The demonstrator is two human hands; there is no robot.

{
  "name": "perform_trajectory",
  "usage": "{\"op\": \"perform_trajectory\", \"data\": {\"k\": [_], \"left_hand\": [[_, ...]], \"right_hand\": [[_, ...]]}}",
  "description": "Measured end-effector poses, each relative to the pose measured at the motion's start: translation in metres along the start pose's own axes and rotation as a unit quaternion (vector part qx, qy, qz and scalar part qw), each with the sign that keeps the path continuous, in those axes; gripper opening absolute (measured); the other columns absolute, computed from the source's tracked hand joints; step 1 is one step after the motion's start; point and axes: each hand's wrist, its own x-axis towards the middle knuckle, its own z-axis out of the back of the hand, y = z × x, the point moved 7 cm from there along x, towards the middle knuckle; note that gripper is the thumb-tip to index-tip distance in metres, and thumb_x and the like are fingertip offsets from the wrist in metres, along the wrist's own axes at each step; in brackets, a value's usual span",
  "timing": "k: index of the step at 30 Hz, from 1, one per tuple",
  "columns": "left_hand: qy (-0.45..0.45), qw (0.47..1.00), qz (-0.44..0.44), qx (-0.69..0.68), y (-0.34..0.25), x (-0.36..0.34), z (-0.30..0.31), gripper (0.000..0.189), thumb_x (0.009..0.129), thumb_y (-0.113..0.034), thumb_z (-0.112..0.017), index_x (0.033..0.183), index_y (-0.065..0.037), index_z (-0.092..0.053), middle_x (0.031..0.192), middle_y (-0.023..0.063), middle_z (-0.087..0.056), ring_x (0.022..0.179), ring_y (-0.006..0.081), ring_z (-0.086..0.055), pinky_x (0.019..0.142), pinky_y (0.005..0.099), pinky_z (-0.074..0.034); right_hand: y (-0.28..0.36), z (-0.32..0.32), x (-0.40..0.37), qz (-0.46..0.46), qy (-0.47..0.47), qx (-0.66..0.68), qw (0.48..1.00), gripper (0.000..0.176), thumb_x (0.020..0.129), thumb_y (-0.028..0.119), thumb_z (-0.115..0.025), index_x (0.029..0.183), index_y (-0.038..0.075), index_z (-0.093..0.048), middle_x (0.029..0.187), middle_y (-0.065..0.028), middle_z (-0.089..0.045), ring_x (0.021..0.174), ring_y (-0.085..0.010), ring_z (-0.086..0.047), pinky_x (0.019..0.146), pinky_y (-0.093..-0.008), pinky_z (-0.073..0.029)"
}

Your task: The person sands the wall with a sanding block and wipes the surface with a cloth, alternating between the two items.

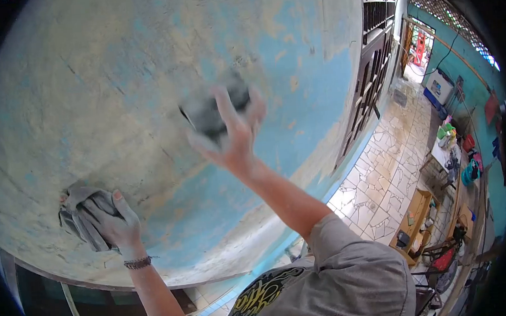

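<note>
Patchy beige and light blue paint covers the wall (145, 66) in front of me. My left hand (119, 225), dusty and with a bracelet at the wrist, presses a crumpled grey cloth (90, 215) to the wall at lower left. Higher up and to the right, my right hand (234, 133) is spread over a dark grey sheet (208, 114) that looks like sandpaper, holding it against the wall. Motion smears that hand and the sheet, so the sheet's exact edges are hard to see. Pale dust coats the right fingers.
A barred wooden window (368, 66) borders the wall on the right. Below runs a floor of broken white tiles (375, 191). A wooden tray (419, 223) with odds and ends and a cluttered table (441, 154) stand at right. Dark window panes (100, 306) lie at lower left.
</note>
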Motion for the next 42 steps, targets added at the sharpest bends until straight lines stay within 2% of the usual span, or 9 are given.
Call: {"op": "perform_trajectory", "data": {"k": [3,6,14,24,27,31,38,39,42], "left_hand": [[-0.004,1.0,-0.005,0.003,0.0,-0.001,0.002,0.081,0.095,-0.057,-0.049,0.141,0.01,-0.038,0.143,0.036,-0.037,0.134,0.0509,-0.033,0.112,0.0551,-0.023],[-0.001,1.0,-0.003,-0.003,0.0,0.001,0.0,0.085,0.094,-0.059,-0.049,0.142,0.01,-0.036,0.145,0.0361,-0.035,0.136,0.0505,-0.031,0.113,0.0544,-0.022],[0.004,1.0,-0.01,0.002,0.001,-0.006,-0.003,0.096,0.088,-0.059,-0.061,0.142,0.014,-0.032,0.147,0.035,-0.033,0.14,0.0478,-0.027,0.115,0.0527,-0.02],[0.027,0.999,0.011,0.016,0.007,-0.01,-0.006,0.1,0.083,-0.058,-0.069,0.142,0.013,-0.034,0.148,0.0334,-0.035,0.14,0.0466,-0.028,0.115,0.0504,-0.021],[0.019,1.0,-0.001,0.002,0.008,-0.01,-0.005,0.101,0.081,-0.06,-0.07,0.141,0.012,-0.035,0.146,0.0342,-0.036,0.137,0.0484,-0.031,0.114,0.0522,-0.022],[0.019,0.999,0.022,-0.022,0.008,-0.009,-0.008,0.104,0.077,-0.064,-0.069,0.141,0.011,-0.036,0.143,0.0368,-0.036,0.134,0.0518,-0.033,0.112,0.0562,-0.023],[0.021,0.999,0.03,-0.033,0.018,-0.015,-0.013,0.104,0.078,-0.062,-0.07,0.142,0.011,-0.034,0.144,0.037,-0.035,0.137,0.0517,-0.029,0.113,0.0559,-0.021],[0.031,0.999,0.01,0.015,0.013,-0.014,-0.009,0.1,0.086,-0.059,-0.064,0.142,0.016,-0.03,0.149,0.0347,-0.032,0.14,0.0468,-0.028,0.116,0.0493,-0.021],[0.028,0.999,0.017,0.022,0.02,-0.02,-0.013,0.101,0.086,-0.06,-0.064,0.142,0.016,-0.029,0.149,0.0349,-0.031,0.141,0.0474,-0.026,0.116,0.0507,-0.019]], "right_hand": [[0.004,-0.018,0.087,0.021,-0.021,0.007,1.0,0.075,0.061,0.04,-0.084,0.126,0.011,-0.063,0.12,-0.0185,-0.054,0.115,-0.0374,-0.041,0.096,-0.0531,-0.032],[0.005,-0.017,0.093,0.03,-0.024,0.006,0.999,0.072,0.062,0.04,-0.083,0.126,0.014,-0.063,0.121,-0.0181,-0.056,0.116,-0.0369,-0.041,0.095,-0.0528,-0.032],[-0.054,0.024,-0.097,-0.041,0.063,0.019,0.997,0.067,0.06,0.033,-0.084,0.119,0.008,-0.065,0.129,-0.0275,-0.044,0.122,-0.0395,-0.037,0.097,-0.05,-0.032],[-0.009,-0.019,0.11,0.07,0.001,-0.019,0.997,0.076,0.061,0.041,-0.085,0.127,0.011,-0.064,0.126,-0.0209,-0.052,0.119,-0.0371,-0.042,0.098,-0.0489,-0.033],[-0.028,-0.001,0.063,0.057,0.003,-0.014,0.998,0.072,0.063,0.033,-0.084,0.126,0.007,-0.063,0.126,-0.0207,-0.05,0.118,-0.038,-0.043,0.1,-0.0497,-0.033],[-0.062,0.029,-0.05,-0.075,0.046,-0.003,0.996,0.067,0.066,0.027,-0.082,0.125,0.002,-0.061,0.127,-0.027,-0.048,0.123,-0.0404,-0.038,0.101,-0.0492,-0.034],[-0.026,-0.005,0.096,0.038,0.019,-0.026,0.999,0.079,0.061,0.031,-0.084,0.133,0.011,-0.059,0.127,-0.0238,-0.049,0.123,-0.0386,-0.036,0.102,-0.0511,-0.03],[-0.022,-0.01,0.109,0.037,0.008,-0.023,0.999,0.079,0.061,0.032,-0.085,0.133,0.013,-0.059,0.127,-0.0246,-0.049,0.123,-0.0389,-0.036,0.102,-0.0509,-0.029],[-0.034,-0.005,0.084,0.025,0.029,-0.028,0.999,0.079,0.065,0.032,-0.083,0.136,0.01,-0.057,0.131,-0.0256,-0.045,0.124,-0.0399,-0.036,0.102,-0.0513,-0.029]]}}
